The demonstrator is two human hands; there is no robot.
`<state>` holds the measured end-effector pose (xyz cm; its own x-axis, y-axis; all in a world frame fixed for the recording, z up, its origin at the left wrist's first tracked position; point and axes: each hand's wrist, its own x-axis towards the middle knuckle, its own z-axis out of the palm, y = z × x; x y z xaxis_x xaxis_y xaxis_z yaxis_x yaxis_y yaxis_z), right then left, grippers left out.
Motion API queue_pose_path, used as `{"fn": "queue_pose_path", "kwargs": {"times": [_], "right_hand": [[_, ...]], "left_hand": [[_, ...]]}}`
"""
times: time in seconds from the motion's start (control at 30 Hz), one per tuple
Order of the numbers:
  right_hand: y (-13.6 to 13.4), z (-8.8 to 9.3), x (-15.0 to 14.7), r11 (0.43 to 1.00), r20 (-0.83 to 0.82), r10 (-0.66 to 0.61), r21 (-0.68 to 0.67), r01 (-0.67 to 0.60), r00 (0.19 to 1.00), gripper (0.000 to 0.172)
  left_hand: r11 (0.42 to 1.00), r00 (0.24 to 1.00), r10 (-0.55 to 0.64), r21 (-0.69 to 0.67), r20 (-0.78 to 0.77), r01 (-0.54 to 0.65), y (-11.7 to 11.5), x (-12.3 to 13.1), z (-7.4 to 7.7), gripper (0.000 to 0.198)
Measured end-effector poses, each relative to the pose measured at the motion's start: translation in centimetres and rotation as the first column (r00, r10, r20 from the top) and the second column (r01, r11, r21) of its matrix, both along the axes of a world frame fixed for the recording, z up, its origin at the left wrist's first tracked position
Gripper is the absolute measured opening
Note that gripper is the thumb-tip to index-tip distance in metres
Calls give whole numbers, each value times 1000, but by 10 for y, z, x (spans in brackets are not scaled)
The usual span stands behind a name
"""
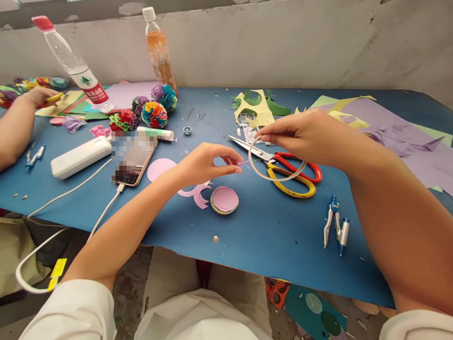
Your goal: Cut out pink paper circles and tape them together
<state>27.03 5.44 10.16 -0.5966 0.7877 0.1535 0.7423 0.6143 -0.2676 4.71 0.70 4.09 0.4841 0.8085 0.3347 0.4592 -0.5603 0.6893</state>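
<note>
My right hand point(300, 134) hovers above the blue table point(276, 236) and pinches a thin clear ring point(276, 160), apparently a tape roll, which hangs over the red and yellow scissors point(288, 167). To its left my left hand point(208, 163) has its fingertips pinched together near the ring's edge, seemingly on a thin strip too small to make out. Just below that hand lies a stack of pink paper discs point(224, 199), with pink offcuts point(196, 193) and another pink circle point(160, 168) beside it.
A phone point(132, 158) on a white cable, a white power bank point(80, 157), a glue stick point(155, 133), paper flower balls point(154, 113), two bottles point(72, 63) point(160, 49), a compass point(336, 226) and coloured paper sheets point(399, 132) lie about. Another person's hand point(37, 97) rests far left.
</note>
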Motion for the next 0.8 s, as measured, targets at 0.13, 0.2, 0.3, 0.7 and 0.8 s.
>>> {"fn": "queue_pose_path", "kwargs": {"times": [0.13,0.2,0.3,0.7,0.8], "right_hand": [[5,-1,0,979,36,-25,-202,32,999,34],[7,-2,0,962,53,-1,-273,15,999,35],[10,-3,2,917,91,55,-400,-14,994,41],[16,-8,1,734,88,159,-677,-58,983,49],[7,-3,-7,698,96,123,-716,-17,988,49]], "left_hand": [[993,998,-18,-117,67,26,-6,1,8,17],[984,996,-35,-173,77,48,-7,0,10,17],[957,994,-80,-273,79,98,-6,-4,13,19],[877,978,-109,-446,179,179,-10,-4,19,38],[890,986,-110,-428,128,155,-11,-2,18,28]]}}
